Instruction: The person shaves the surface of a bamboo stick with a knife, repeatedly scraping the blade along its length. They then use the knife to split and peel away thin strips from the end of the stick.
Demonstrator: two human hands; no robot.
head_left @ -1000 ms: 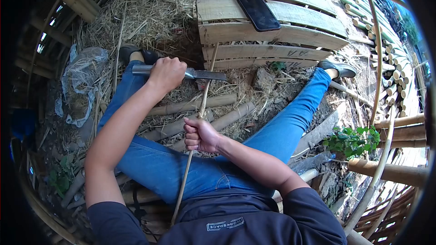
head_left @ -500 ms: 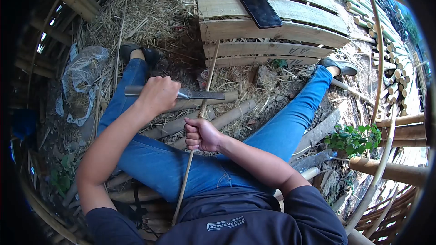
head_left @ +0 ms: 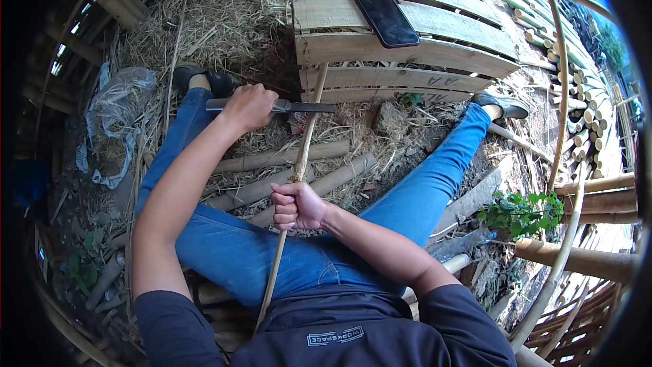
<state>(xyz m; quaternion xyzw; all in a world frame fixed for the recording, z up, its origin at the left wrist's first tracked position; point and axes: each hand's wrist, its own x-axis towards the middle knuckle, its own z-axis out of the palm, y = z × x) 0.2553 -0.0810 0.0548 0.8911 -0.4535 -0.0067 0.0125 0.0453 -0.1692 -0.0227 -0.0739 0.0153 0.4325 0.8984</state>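
Note:
My left hand (head_left: 250, 107) is wrapped round the handle of a knife (head_left: 311, 107). Its grey blade points right and lies across a thin bamboo stick (head_left: 305, 146). My right hand (head_left: 299, 206) is closed on that stick just below a rough, frayed node. The stick slants from the front slats of a wooden crate (head_left: 401, 49) down over my lap, past my waist. Whether its far tip presses on the crate cannot be made out.
A phone (head_left: 385, 16) lies on the crate. Cut bamboo lengths (head_left: 285, 156) and straw (head_left: 210, 34) cover the ground between my legs. Left is a clear plastic bag (head_left: 122, 105); right are a leafy plant (head_left: 521, 215), bamboo poles (head_left: 584, 258) and stacked bamboo (head_left: 589, 112).
My left hand has moved the knife up along the stick, away from my right hand and toward the crate. My right hand keeps its hold in nearly the same place.

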